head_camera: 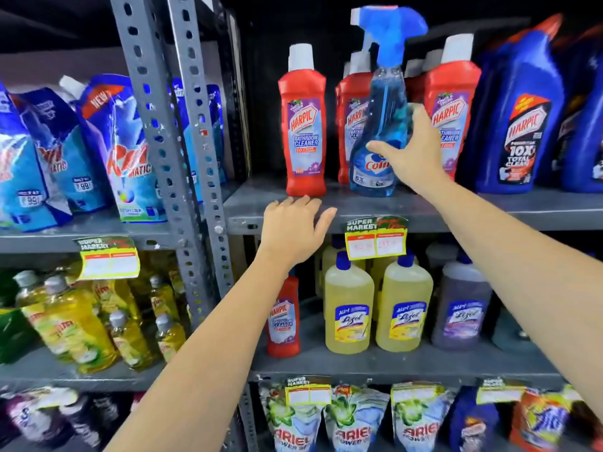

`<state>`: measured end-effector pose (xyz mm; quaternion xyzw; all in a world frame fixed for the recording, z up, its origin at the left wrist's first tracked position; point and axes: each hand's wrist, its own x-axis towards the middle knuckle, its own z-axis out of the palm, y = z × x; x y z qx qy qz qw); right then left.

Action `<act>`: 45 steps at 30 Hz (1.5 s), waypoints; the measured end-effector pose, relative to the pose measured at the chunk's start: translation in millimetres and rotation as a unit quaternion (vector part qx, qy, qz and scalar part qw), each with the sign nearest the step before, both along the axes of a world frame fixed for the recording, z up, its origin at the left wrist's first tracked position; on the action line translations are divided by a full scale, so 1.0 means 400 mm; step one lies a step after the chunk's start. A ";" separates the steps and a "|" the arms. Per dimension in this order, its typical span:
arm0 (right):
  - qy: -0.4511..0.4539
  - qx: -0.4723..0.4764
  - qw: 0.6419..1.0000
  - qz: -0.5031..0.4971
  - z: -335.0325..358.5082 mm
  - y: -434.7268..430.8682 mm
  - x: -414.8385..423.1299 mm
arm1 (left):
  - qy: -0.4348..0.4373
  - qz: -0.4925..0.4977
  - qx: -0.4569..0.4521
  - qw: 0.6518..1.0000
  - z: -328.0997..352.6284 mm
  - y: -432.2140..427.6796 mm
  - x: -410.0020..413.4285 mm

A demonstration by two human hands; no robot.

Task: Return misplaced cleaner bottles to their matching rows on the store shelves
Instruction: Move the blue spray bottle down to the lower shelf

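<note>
Blue glass-cleaner spray bottle (380, 125) with a blue trigger head stands right of centre in the upper half of the frame, among red Harpic bathroom cleaner bottles (306, 125) on a grey metal shelf (489, 208). It leans slightly, its base at the shelf's front edge. The right hand (412, 151) wraps around its lower body from the right, thumb across the label and fingers behind, closed on the bottle. The left hand (293, 230), at centre frame, rests open and flat on the shelf's front lip, holding nothing, just below the leftmost red bottle. One shelf down, a lone red Harpic bottle (283, 318) stands beside yellow Lizol bottles (349, 308). Dark blue Harpic bottles (518, 119) fill the upper right.
</note>
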<state>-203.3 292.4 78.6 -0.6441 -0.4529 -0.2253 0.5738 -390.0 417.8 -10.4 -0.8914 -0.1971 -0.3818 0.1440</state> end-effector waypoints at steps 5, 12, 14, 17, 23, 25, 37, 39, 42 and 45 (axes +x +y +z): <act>0.017 0.075 0.995 0.064 0.006 -0.089 -0.069 | -0.007 -0.008 0.000 1.000 0.001 0.007 -0.002; 0.018 0.100 0.979 0.175 -0.091 -0.268 -0.182 | -0.039 -0.087 -0.013 0.995 -0.094 -0.012 -0.073; 0.056 0.068 0.980 0.178 -0.185 -0.295 -0.198 | -0.051 -0.105 -0.037 0.992 -0.156 -0.020 -0.100; 0.131 -0.003 0.977 0.165 -0.361 -0.306 -0.205 | -0.073 -0.132 -0.092 0.984 -0.292 -0.037 -0.135; 0.243 -0.113 0.957 0.112 -0.633 -0.257 -0.156 | 0.097 -0.168 -0.241 0.951 -0.607 -0.083 -0.162; 0.260 -0.137 0.951 0.096 -0.675 -0.230 -0.132 | 0.200 -0.112 -0.265 0.937 -0.675 -0.072 -0.158; 0.308 -0.220 0.919 0.107 -0.812 -0.134 -0.042 | 0.337 -0.021 -0.270 0.902 -0.801 -0.024 -0.177; 0.321 -0.218 0.913 0.122 -0.824 -0.131 -0.027 | 0.334 -0.022 -0.272 0.903 -0.803 -0.025 -0.179; 0.329 -0.235 0.902 0.151 -0.824 -0.123 -0.012 | 0.331 -0.022 -0.265 0.905 -0.810 -0.028 -0.182; 0.321 -0.247 0.900 0.160 -0.829 -0.121 -0.006 | 0.319 -0.019 -0.263 0.910 -0.816 -0.032 -0.183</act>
